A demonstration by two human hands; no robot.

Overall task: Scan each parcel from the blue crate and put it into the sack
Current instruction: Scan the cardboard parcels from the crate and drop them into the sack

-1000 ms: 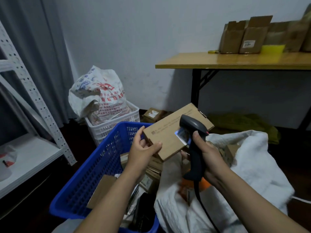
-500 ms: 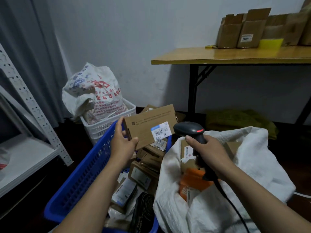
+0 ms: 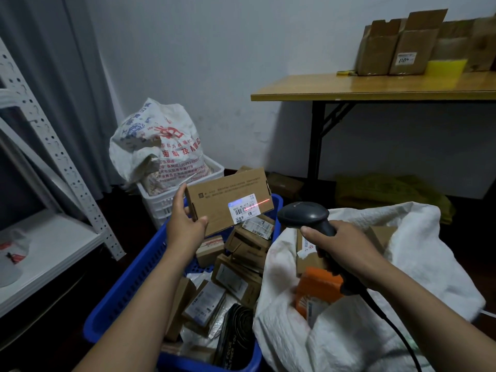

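Observation:
My left hand (image 3: 185,226) grips the left end of a flat brown cardboard parcel (image 3: 228,200), held upright above the blue crate (image 3: 128,285). Its white barcode label faces me, and a red laser line crosses the label. My right hand (image 3: 338,248) grips a black corded barcode scanner (image 3: 303,214) just right of the parcel, head aimed at the label. The crate holds several small brown boxes and labelled packets. To the right sits the open white sack (image 3: 402,264), with an orange parcel (image 3: 316,289) and brown boxes inside.
A white basket (image 3: 171,200) with a printed white bag (image 3: 158,146) stands behind the crate. A white metal shelf (image 3: 48,245) is at the left. A wooden table (image 3: 375,88) with cardboard boxes stands at the back right, with yellow-green bags (image 3: 389,194) beneath.
The parcel was turned so its label faces me, then shifted right and nearer the scanner. The scanner drew back from the parcel, and its red laser line now falls on the label.

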